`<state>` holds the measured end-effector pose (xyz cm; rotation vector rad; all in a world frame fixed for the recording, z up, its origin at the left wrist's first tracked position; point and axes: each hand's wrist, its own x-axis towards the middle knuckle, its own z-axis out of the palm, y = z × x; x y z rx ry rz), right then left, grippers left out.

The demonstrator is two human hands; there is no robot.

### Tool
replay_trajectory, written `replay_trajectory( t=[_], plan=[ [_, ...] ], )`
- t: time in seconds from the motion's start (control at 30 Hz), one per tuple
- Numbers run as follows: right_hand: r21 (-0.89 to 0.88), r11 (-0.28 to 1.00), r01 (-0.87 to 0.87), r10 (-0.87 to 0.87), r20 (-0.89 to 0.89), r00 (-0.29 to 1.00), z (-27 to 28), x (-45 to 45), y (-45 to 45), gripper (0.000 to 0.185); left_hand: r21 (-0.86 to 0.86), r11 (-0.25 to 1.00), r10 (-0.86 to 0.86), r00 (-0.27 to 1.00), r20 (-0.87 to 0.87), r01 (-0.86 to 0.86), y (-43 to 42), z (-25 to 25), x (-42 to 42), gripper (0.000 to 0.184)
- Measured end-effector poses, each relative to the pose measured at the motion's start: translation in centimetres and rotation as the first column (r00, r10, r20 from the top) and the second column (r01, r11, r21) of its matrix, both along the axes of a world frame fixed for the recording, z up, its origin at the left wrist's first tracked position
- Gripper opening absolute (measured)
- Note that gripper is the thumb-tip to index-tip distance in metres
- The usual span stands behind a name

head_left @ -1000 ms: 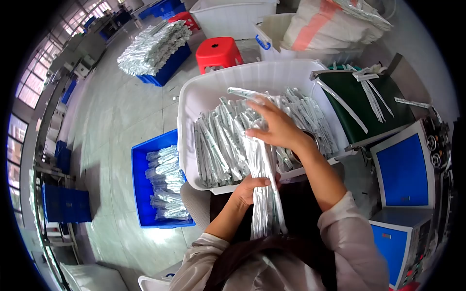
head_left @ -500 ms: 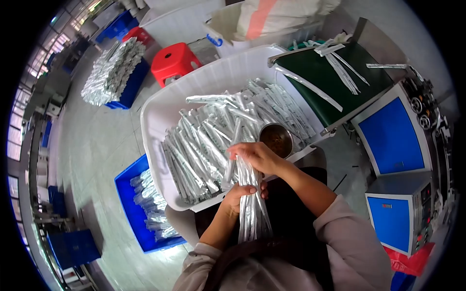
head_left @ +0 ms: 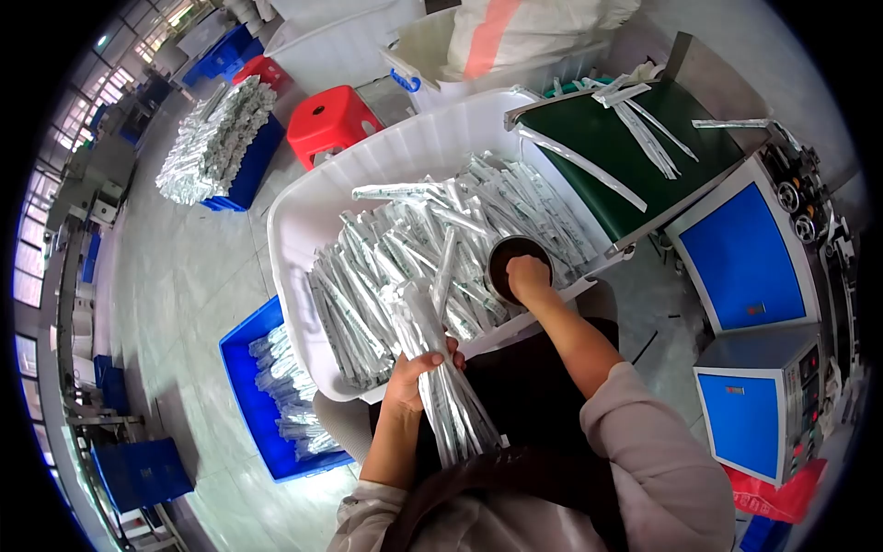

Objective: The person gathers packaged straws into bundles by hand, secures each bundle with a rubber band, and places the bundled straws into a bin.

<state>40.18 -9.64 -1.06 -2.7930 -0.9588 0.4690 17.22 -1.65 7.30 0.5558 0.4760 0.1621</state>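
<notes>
My left hand (head_left: 423, 375) is wrapped around a bundle of long, thin silver-wrapped packets (head_left: 446, 405), held at a slant above my lap. The bundle's upper end leans over the rim of a big white tub (head_left: 299, 221). More silver packets (head_left: 386, 248) lie heaped inside that tub. My right hand (head_left: 527, 279) reaches down into a round metal bowl (head_left: 498, 267) at the tub's near right side. Its fingers are curled together, and the tips are hidden; what they pinch in the bowl cannot be made out.
A blue crate (head_left: 241, 373) of silver packets stands on the floor at left, another heaped blue crate (head_left: 246, 175) farther back. Near it is a red stool (head_left: 326, 120). A green conveyor belt (head_left: 589, 138) with loose packets ends over the tub; blue-panelled machine cabinets (head_left: 740, 258) stand at right.
My right hand has left the top of the bundle and moved right into the metal bowl. The bundle in my left hand has tilted to the left at its upper end.
</notes>
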Motion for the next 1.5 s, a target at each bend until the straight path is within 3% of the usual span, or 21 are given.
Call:
replay_trajectory(
  t=[0.03,0.1,0.17,0.3,0.37,0.5,0.63,0.67,0.7,0.77,0.83,0.9,0.93,1.0,1.03,1.1,1.17,1.23,1.3,1.43,1.5],
  plan=[
    [-0.005,1.000,-0.011,0.011,-0.005,1.000,0.2,-0.3,-0.4,0.013,0.036,0.999,0.006,1.000,-0.027,-0.005,-0.1,0.2,-0.1,0.052],
    [0.462,0.880,-0.108,0.101,0.041,0.994,0.9,-0.7,-1.1,0.007,0.061,0.998,0.014,0.999,-0.044,-0.012,-0.1,0.7,0.2,0.059],
    [0.681,0.720,-0.133,0.183,-0.001,0.983,4.1,-3.7,-0.9,0.011,0.145,0.989,0.006,1.000,-0.027,-0.002,-0.4,1.0,0.6,0.067],
    [0.772,0.604,-0.197,0.273,0.031,0.961,11.5,-10.5,-1.6,0.031,0.295,0.954,-0.023,0.996,-0.092,0.049,-0.9,1.8,1.0,0.054],
    [0.750,0.660,-0.048,0.322,-0.225,0.919,12.7,-10.4,-2.0,0.037,0.285,0.958,-0.015,0.999,-0.044,0.027,-1.0,2.1,0.6,0.045],
    [0.807,0.589,0.039,0.478,-0.387,0.789,13.1,-9.8,-1.9,0.029,0.173,0.985,-0.024,1.000,0.011,0.022,-0.5,1.0,-0.8,0.048],
    [0.712,0.601,-0.362,0.336,0.186,0.923,9.0,-7.0,1.9,0.022,-0.061,0.963,-0.210,0.874,0.438,0.261,-2.3,1.3,-0.5,0.069],
    [0.859,0.396,-0.324,0.311,0.207,0.928,8.4,-5.8,3.1,0.009,-0.067,0.956,-0.224,0.860,0.459,0.285,-2.4,2.1,-0.3,0.069],
    [0.855,0.397,-0.334,0.317,0.214,0.924,7.8,-5.2,2.1,0.009,-0.072,0.950,-0.234,0.844,0.482,0.305,-2.5,2.7,-0.2,0.068],
    [0.833,0.516,0.201,0.373,-0.430,0.823,7.7,-4.8,0.0,0.014,-0.138,0.955,-0.163,0.855,0.492,0.262,-1.5,1.2,-0.7,0.064],
    [0.894,0.352,0.279,0.776,-0.445,0.447,9.1,-6.8,-3.4,0.017,-0.197,0.953,-0.104,0.860,0.499,0.230,-0.7,-0.9,-1.7,0.060],
    [0.843,0.257,0.473,0.892,-0.395,0.220,11.0,-10.0,-4.3,0.014,-0.256,0.939,-0.076,0.864,0.498,0.230,-1.0,-2.1,-1.7,0.058],
    [0.838,0.271,0.473,0.889,-0.407,0.211,12.3,-10.9,-3.8,0.014,-0.247,0.937,-0.090,0.855,0.511,0.247,-1.3,-2.1,-1.5,0.058],
    [0.781,0.237,0.578,0.688,-0.555,0.467,14.7,-11.6,-2.7,0.020,-0.224,0.932,-0.119,0.822,0.557,0.286,-1.5,-1.1,-1.0,0.061],
    [0.788,0.241,0.567,0.698,-0.546,0.463,15.3,-11.2,-2.5,0.020,-0.215,0.937,-0.111,0.818,0.565,0.275,-1.6,-0.5,-0.8,0.061],
    [0.912,0.406,-0.054,0.565,-0.203,0.800,15.8,-10.2,-1.3,0.035,-0.101,0.970,-0.141,0.847,0.512,0.222,-1.6,0.2,-1.0,0.056],
    [0.956,0.262,0.130,0.690,-0.280,0.668,15.2,-11.6,0.4,0.039,-0.009,0.983,-0.166,0.900,0.403,0.185,-1.8,0.1,-2.2,0.047],
    [0.950,0.304,-0.071,0.763,-0.198,0.616,17.2,-9.0,0.0,0.049,0.075,0.970,-0.240,0.850,0.469,0.233,-2.5,0.9,0.2,0.036],
    [0.850,0.489,-0.193,0.798,-0.347,0.494,20.9,-8.5,-0.3,0.043,0.115,0.954,-0.297,0.837,0.459,0.276,-3.0,2.5,0.6,0.043],
    [0.566,0.383,-0.730,0.922,-0.274,0.272,22.5,-8.0,1.4,0.023,0.127,0.922,-0.384,0.834,0.396,0.365,-4.1,2.4,1.3,0.032],
    [0.528,0.322,-0.786,0.940,-0.276,0.200,20.2,-6.7,1.7,0.039,0.047,0.939,-0.326,0.838,0.438,0.341,-3.8,1.8,1.1,0.041]
  ],
)
